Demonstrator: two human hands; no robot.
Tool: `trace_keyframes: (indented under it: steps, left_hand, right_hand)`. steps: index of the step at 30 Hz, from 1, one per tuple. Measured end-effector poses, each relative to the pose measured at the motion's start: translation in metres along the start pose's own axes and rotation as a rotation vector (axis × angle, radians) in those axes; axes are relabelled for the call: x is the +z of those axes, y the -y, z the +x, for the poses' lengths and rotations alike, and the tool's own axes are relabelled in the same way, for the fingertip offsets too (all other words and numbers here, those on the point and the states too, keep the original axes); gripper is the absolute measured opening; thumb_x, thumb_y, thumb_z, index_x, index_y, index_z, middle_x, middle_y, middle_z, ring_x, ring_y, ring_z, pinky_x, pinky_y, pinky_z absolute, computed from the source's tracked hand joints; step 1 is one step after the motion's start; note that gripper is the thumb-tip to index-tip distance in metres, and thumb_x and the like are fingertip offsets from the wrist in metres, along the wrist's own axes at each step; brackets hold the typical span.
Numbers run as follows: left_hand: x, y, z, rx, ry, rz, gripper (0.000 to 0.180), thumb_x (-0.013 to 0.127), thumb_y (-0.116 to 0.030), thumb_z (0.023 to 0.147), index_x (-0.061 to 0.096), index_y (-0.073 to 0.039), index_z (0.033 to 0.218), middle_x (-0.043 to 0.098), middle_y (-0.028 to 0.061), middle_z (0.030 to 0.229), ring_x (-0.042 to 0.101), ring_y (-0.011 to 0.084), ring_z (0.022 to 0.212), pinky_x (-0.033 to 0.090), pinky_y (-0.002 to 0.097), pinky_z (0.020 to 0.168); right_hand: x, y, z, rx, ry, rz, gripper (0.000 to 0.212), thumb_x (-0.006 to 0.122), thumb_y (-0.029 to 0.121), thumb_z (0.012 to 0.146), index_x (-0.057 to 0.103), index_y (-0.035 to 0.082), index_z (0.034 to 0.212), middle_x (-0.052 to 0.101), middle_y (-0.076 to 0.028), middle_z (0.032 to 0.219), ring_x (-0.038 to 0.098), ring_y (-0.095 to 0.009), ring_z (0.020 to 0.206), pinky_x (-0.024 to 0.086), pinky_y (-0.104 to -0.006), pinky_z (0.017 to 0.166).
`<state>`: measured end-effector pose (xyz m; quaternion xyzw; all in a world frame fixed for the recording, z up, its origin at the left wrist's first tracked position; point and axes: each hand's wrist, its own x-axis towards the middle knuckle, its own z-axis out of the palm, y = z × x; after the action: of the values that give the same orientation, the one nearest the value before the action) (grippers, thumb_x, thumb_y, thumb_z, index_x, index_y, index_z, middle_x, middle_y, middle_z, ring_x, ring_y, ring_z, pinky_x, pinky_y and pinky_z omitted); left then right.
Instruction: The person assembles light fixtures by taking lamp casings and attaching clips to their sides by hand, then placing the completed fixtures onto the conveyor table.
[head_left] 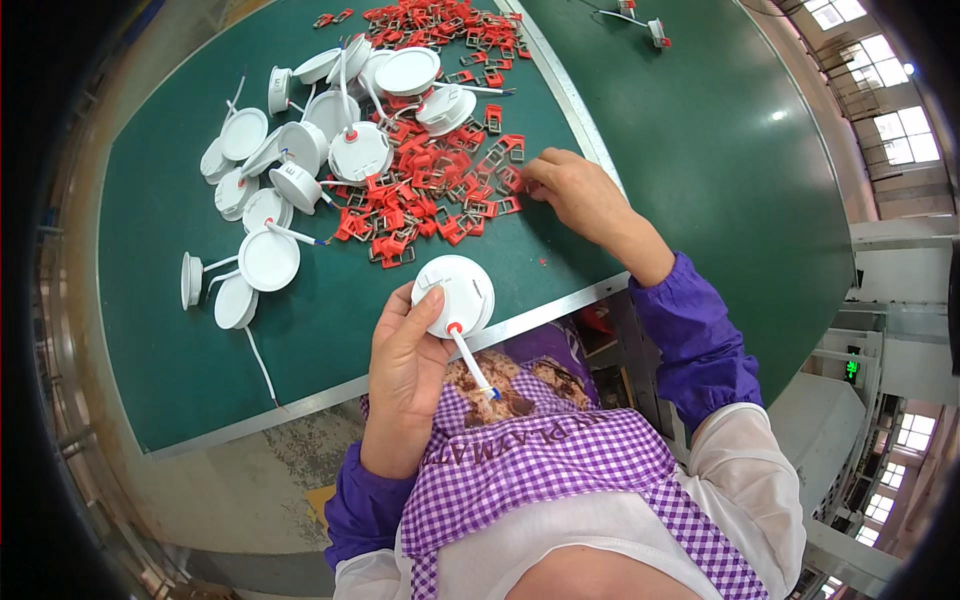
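My left hand (410,345) grips a round white LED downlight (468,283) by its rim, thumb on the back face, above the table's front edge. From a red grommet on that light a short white cable hangs toward me, its coloured wire ends showing. My right hand (580,195) is at the right side of a heap of red clips (420,170) with metal frames. Its thumb and fingers are pinched together on a red clip (512,180) at the heap's edge; the fingertips partly hide the grip.
Several more white downlights (269,260) with cables lie in a loose group left of the clips, some on top of them. A metal strip (565,85) divides the green table (160,340) from another green surface (730,180), where a small white part (657,33) lies far off.
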<state>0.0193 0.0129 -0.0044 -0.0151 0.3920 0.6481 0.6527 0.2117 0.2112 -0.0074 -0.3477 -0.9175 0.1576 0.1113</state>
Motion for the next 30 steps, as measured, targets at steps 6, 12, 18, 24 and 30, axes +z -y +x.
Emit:
trace_keyframes:
  steps: [6,12,18,24,30]
  left_hand:
    - [-0.004,0.004,0.002,-0.006,0.033,-0.031,0.036,0.071,-0.010,0.089,0.050,-0.006,0.119,0.064,0.0072,0.109,0.065,0.0174,0.096,0.055,0.0313,0.080]
    - [0.008,0.007,0.004,0.014,0.046,0.065,0.036,0.070,-0.005,0.088,0.049,-0.004,0.117,0.063,0.0091,0.110,0.066,0.0198,0.099,0.058,0.0374,0.084]
    - [0.014,0.013,0.008,0.184,0.039,0.205,0.036,0.070,-0.004,0.088,0.055,0.000,0.120,0.065,0.0098,0.109,0.067,0.0172,0.095,0.059,0.0336,0.081]
    - [0.015,0.015,0.006,0.321,0.016,0.274,0.033,0.070,-0.004,0.088,0.056,0.002,0.118,0.065,0.0091,0.107,0.066,0.0149,0.093,0.059,0.0297,0.080]
    - [0.012,0.014,0.010,0.403,0.049,0.342,0.035,0.071,-0.002,0.087,0.056,0.003,0.119,0.065,0.0084,0.106,0.064,0.0126,0.092,0.057,0.0267,0.079]
  right_hand:
    - [0.001,0.006,-0.012,0.057,-0.143,-0.068,0.013,0.063,0.007,0.085,0.066,0.004,0.097,0.058,-0.014,0.090,0.060,-0.035,0.088,0.049,-0.0433,0.077]
    - [0.007,0.068,-0.030,0.281,-0.357,0.843,0.013,0.069,0.003,0.085,0.065,-0.001,0.097,0.068,-0.007,0.085,0.066,-0.012,0.077,0.052,-0.0250,0.068]
    - [0.027,0.102,-0.043,0.205,-0.416,0.633,0.016,0.073,0.001,0.081,0.067,-0.001,0.095,0.068,-0.011,0.085,0.067,-0.020,0.073,0.052,-0.0297,0.062]
    - [0.020,0.102,-0.039,-0.038,-0.517,0.406,0.017,0.069,-0.003,0.081,0.066,0.000,0.098,0.066,-0.014,0.085,0.066,-0.029,0.073,0.053,-0.0343,0.063]
    - [0.017,0.112,-0.044,0.048,-0.387,0.522,0.017,0.068,-0.004,0.082,0.065,-0.001,0.098,0.065,-0.014,0.085,0.067,-0.028,0.075,0.053,-0.0338,0.063]
